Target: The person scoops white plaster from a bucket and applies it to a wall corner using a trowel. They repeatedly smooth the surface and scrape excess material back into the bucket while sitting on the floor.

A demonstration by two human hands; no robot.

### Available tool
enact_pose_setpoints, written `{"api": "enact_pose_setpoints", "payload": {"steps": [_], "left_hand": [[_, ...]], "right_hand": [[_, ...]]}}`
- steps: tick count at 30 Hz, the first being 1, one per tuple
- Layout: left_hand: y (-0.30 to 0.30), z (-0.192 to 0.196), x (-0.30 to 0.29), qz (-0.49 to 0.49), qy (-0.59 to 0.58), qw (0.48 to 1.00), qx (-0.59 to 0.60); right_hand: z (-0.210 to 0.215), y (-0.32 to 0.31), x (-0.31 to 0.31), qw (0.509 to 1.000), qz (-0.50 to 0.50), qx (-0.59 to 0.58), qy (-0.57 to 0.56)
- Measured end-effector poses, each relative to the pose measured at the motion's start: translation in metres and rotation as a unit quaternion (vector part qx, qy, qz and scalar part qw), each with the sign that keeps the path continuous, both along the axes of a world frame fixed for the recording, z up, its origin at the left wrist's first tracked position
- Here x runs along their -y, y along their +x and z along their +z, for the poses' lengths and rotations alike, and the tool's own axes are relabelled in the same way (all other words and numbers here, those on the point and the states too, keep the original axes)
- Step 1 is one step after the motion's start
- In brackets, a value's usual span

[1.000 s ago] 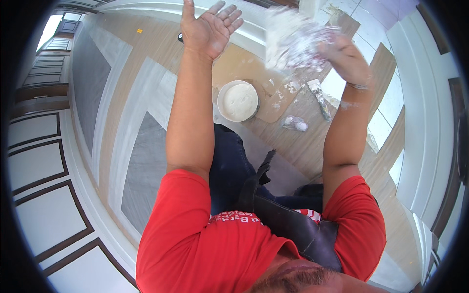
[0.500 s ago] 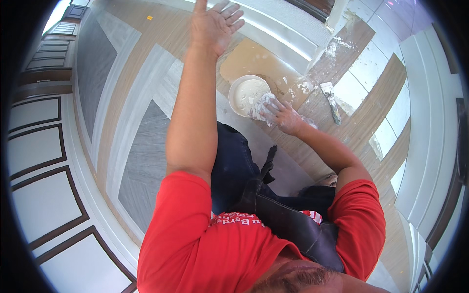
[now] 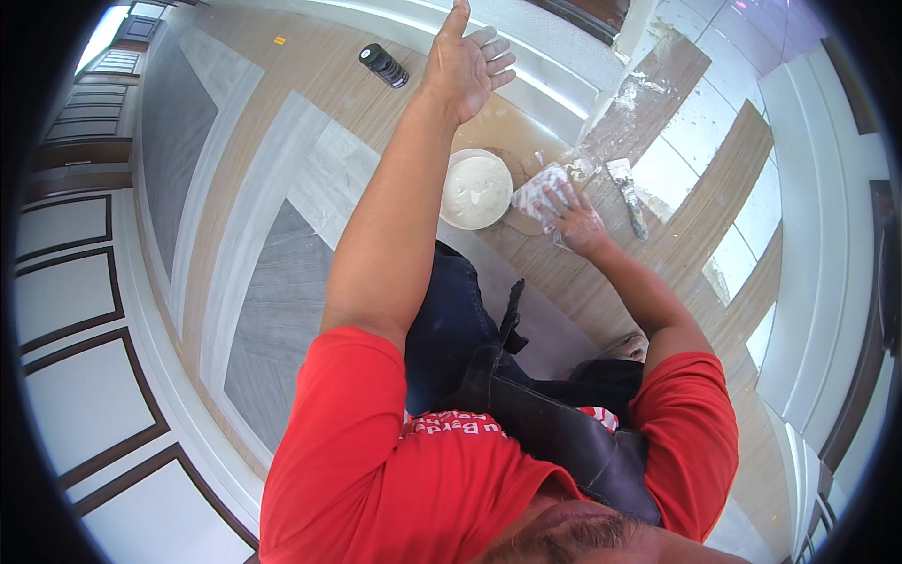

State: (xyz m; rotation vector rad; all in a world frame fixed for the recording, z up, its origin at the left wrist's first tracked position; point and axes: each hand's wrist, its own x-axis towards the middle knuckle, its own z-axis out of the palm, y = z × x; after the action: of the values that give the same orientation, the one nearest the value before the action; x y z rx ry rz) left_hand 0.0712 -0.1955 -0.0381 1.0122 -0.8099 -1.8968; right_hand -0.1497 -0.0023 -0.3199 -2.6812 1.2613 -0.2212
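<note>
My left hand [image 3: 473, 68] is raised over the far floor beside a white threshold, fingers spread and holding nothing. My right hand [image 3: 580, 222] has its fingers on a rag [image 3: 537, 197] smeared with white paste, low over the wet, smudged floor. Just left of the rag stands a round white tub [image 3: 476, 191] of creamy white paste, now uncovered. A paste-coated putty knife [image 3: 629, 202] lies to the right of my right hand.
A dark can [image 3: 385, 68] with a black cap stands left of my left hand. Wood-look planks [image 3: 644, 103] cross white tiles [image 3: 695, 127] at the right, both spattered with white. White panelled doors [image 3: 85, 371] line the left side.
My right hand has drawn the rag off the tub's rim, to the right. My left hand has moved right and slightly down, and the dark can behind it has come into sight.
</note>
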Motion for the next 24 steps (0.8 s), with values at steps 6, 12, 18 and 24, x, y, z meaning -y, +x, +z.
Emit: {"api": "enact_pose_setpoints", "payload": {"steps": [6, 12, 18, 24], "left_hand": [[-0.004, 0.006, 0.002, 0.026, -0.021, 0.999, -0.039], [-0.009, 0.040, -0.023, 0.059, -0.071, 0.995, -0.029], [0.005, 0.065, -0.035, 0.139, -0.085, 0.985, -0.063], [0.000, 0.077, -0.039, 0.199, -0.108, 0.968, -0.104]], "right_hand": [[0.020, 0.009, 0.012, 0.998, -0.001, 0.042, -0.049], [0.018, 0.047, -0.005, 0.994, 0.089, -0.030, -0.049], [0.033, -0.036, 0.024, 0.993, 0.086, -0.034, -0.074], [0.137, -0.043, 0.043, 0.937, -0.142, 0.173, 0.270]]}}
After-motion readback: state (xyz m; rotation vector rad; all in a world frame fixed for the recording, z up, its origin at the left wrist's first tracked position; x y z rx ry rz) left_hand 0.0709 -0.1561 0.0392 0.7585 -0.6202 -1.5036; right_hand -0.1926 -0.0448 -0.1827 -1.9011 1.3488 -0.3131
